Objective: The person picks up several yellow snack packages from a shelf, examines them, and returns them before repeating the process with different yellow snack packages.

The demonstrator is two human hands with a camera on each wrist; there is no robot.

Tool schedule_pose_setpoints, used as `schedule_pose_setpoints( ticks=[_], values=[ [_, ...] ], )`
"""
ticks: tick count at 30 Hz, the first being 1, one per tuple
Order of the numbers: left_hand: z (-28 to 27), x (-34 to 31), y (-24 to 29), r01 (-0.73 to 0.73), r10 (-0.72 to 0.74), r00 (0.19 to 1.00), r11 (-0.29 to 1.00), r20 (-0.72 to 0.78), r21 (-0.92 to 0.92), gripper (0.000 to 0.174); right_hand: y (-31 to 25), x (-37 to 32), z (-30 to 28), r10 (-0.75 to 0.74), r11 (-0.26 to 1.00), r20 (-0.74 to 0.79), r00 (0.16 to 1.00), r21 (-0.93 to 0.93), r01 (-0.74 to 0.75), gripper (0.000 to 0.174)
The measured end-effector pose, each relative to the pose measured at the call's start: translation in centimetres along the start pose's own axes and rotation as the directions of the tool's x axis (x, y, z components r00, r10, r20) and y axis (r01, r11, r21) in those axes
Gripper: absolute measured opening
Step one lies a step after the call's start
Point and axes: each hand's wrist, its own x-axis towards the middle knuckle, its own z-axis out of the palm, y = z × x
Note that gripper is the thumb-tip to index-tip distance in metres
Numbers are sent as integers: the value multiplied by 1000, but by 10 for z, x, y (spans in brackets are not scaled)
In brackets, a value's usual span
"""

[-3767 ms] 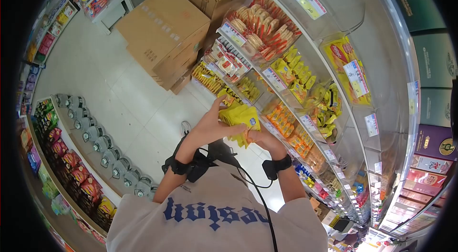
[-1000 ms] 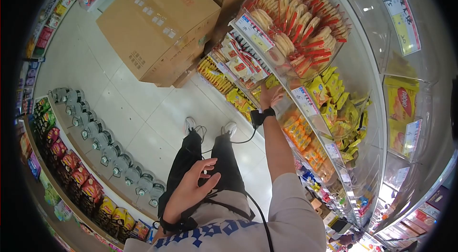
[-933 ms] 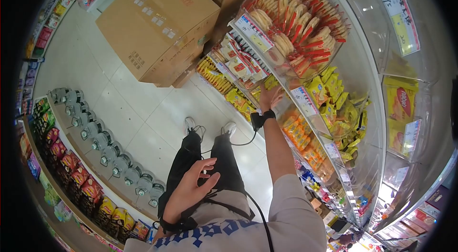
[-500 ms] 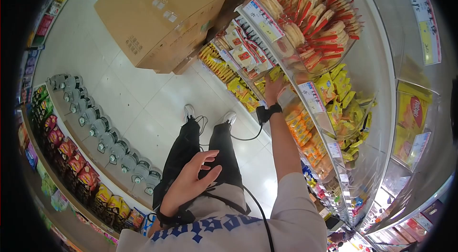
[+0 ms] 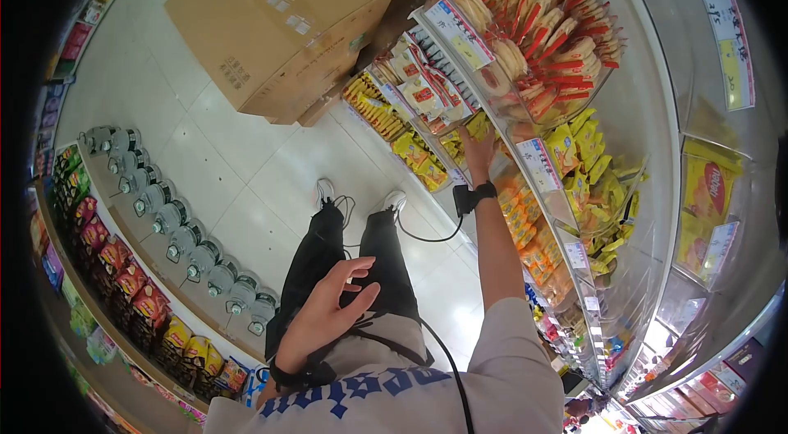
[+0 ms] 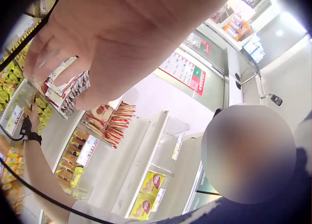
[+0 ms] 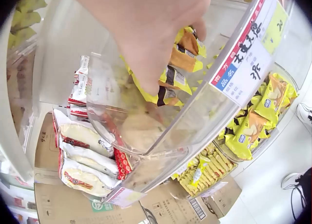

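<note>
Inside clear plastic shelf bin, right hand's grip holds yellow-and-brown snack packets; left hand, grip wide, near black trousers.

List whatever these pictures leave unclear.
- Right hand: fingertips, and whether they grip the yellow packets; right wrist view, hidden by the hand itself.
- Left hand: left wrist view, cut off by the top edge.
- Large box: contents; head view, hidden by cardboard.
</note>
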Motion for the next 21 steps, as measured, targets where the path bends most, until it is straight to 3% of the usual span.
schedule_pose_setpoints(
  ticks=[3,6,9,12,15,18,21],
  values=[
    [-1,-2,1,-13,13,1000,1000,-11,-4,42,-4,-10,-6,60,998,-49,997,5,-60,84],
    [-2,-2,2,-20,19,1000,1000,-15,-24,41,10,-8,-7,-145,984,-250,957,-139,112,58],
    [-3,-2,3,-16,15,1000,999,-14,-28,41,-5,-11,-25,83,995,140,987,-65,-74,39],
    [-2,-2,3,-13,13,1000,1000,-6,-21,41,35,2,2,-196,979,140,971,-19,201,33],
    [-2,-1,3,-9,9,1000,1000,3,-18,41,45,24,10,-188,974,219,958,-88,211,34],
    [-3,-2,-1,-10,10,1000,1000,3,-16,41,41,22,10,-254,966,194,947,88,241,36],
    [-2,0,-1,-13,13,1000,1000,0,-23,40,38,19,10,-133,989,213,968,-39,145,34]
  ],
)
